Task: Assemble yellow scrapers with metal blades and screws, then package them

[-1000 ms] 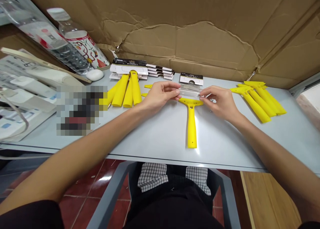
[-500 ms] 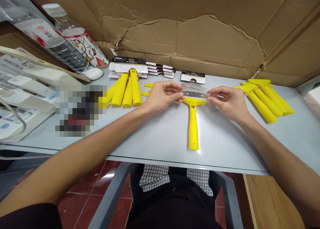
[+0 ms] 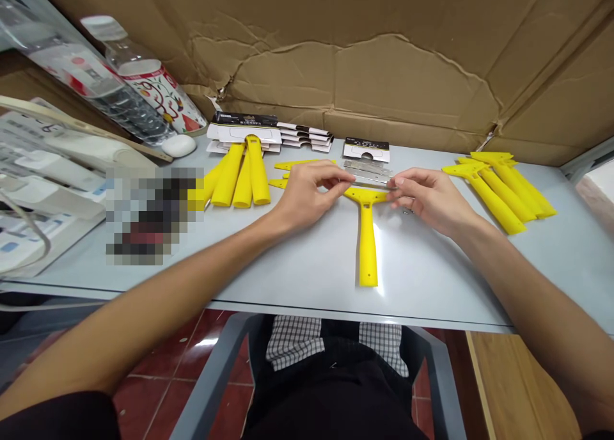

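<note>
A thin metal strip (image 3: 371,185) is held by its ends between my two hands, now seen nearly edge-on. My left hand (image 3: 306,194) pinches its left end, and my right hand (image 3: 426,196) pinches the right end. Just below it on the table lies a yellow scraper handle (image 3: 368,242) with its wide head toward the strip. More metal plates (image 3: 368,166) lie behind the held strip. Small screws (image 3: 407,211) show partly, mostly covered by my right hand. Beside my left hand, other yellow handle heads (image 3: 282,165) stick out.
Several yellow handles (image 3: 509,192) lie at the right, and more yellow handles (image 3: 241,178) at the left. Black-and-white cards (image 3: 244,128) stand behind them; another card (image 3: 366,149) sits mid-table. Bottles (image 3: 156,88) and a white rounded object (image 3: 179,146) are left. Cardboard (image 3: 359,69) walls the back.
The metal strip has been tilted, from showing its flat face with holes to nearly edge-on. My right fingers have shifted and cover more of the screws. The whole view has shifted slightly.
</note>
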Motion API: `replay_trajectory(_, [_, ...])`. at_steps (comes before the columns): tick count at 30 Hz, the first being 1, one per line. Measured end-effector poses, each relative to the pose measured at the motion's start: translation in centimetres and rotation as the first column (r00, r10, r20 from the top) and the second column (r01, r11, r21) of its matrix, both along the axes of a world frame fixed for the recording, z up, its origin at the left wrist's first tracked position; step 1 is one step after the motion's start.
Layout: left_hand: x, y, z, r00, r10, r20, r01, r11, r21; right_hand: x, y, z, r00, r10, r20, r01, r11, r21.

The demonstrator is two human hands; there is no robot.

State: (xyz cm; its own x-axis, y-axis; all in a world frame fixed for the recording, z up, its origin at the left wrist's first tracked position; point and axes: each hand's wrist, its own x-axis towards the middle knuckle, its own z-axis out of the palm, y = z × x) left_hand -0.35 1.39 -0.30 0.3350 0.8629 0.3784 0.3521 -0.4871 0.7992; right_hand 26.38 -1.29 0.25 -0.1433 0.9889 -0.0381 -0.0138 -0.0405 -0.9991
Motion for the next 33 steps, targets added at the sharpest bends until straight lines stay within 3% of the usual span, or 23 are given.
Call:
replay_trajectory(2, [0.0, -0.1, 0.0, 0.999, -0.019, -0.036, 0.024, 0.988, 0.155, 0.1, 0.0, 0.0, 0.999, 0.030, 0.034, -0.030, 0.999, -0.016])
replay_trajectory(4, [-0.1, -0.1, 0.1, 0.996, -0.051, -0.073, 0.066, 0.975, 0.213, 0.2, 0.0, -0.1, 0.995, 0.022, 0.101, -0.024, 1.000, 0.018])
replay_trajectory(9, [-0.4, 0.7, -0.1, 0.978, -0.038, -0.206, 0.064, 0.991, 0.118, 0.6, 0.2, 0.1, 0.969, -0.078, 0.234, 0.043, 0.987, 0.152])
replay_trajectory(14, [-1.2, 2.2, -1.3, 0.905, -0.070, -0.419, 0.106, 0.992, 0.064, 0.9, 0.6, 0.0, 0.941, -0.126, 0.314, 0.061, 0.976, 0.210])
replay_trajectory(17, [-1.3, 2.7, -1.9, 0.905, -0.119, -0.409, 0.160, 0.985, 0.068, 1.0, 0.8, -0.2, 0.942, -0.142, 0.303, 0.075, 0.972, 0.221])
replay_trajectory(20, [-1.1, 2.8, -1.8, 0.951, -0.107, -0.290, 0.095, 0.994, -0.056, 1.1, 0.8, -0.1, 0.942, -0.147, 0.301, 0.078, 0.970, 0.230])
replay_trajectory(23, [-0.7, 2.4, -1.1, 0.994, -0.108, 0.024, 0.109, 0.934, -0.340, 1.0, 0.8, 0.1, 0.946, -0.153, 0.287, 0.086, 0.968, 0.235])
replay_trajectory(27, [-0.1, 1.5, -0.2, 0.886, -0.003, 0.463, 0.293, 0.778, -0.556, 1.0, 0.7, 0.0, 0.952, -0.182, 0.247, 0.121, 0.963, 0.243])
replay_trajectory(33, [1.1, 0.1, 0.2, 0.796, 0.189, 0.574, 0.341, 0.643, -0.685, 1.2, 1.0, -0.7, 0.969, -0.182, 0.166, 0.136, 0.957, 0.257])
